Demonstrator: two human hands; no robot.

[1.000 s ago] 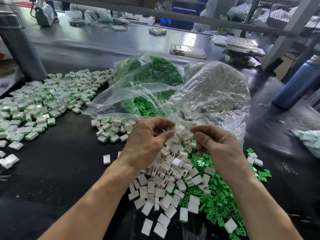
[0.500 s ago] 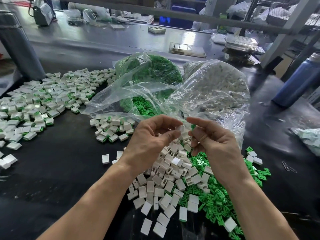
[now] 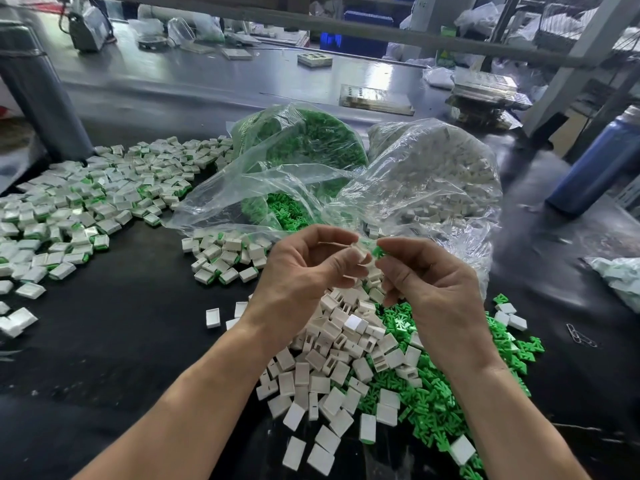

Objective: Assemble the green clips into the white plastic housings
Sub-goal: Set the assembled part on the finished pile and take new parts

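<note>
— Biggest first?
— Black table (image 3: 104, 341), wide, filling the scene. On far middle, two clear bags: left bag (image 3: 298, 147) full of green clips, right bag (image 3: 436, 174) full of white housings, both open toward near side.

— And on left?
— Big spread of finished pieces (image 3: 86, 206), white with green edge, from far left to middle. Smaller group of same (image 3: 225, 258) just beside bag mouths.

— Near side?
— Heap of empty housings (image 3: 332, 368) under the hands, touching heap of loose clips (image 3: 436, 393) on its right. Few single housings apart on the table. Blue bottle (image 3: 595, 168) at far right.

— Hands?
— Both raised over the heaps, close together. Left hand (image 3: 304, 271) with fingers curled, pinching one housing (image 3: 358, 255) at fingertips. Right hand (image 3: 429, 282) also curled, pinching one clip (image 3: 378, 251) between thumb and forefinger.

— Clip inside housing already?
— Cannot tell. Clip just beside housing, seems touching its open end; most of both hidden by fingers.
</note>
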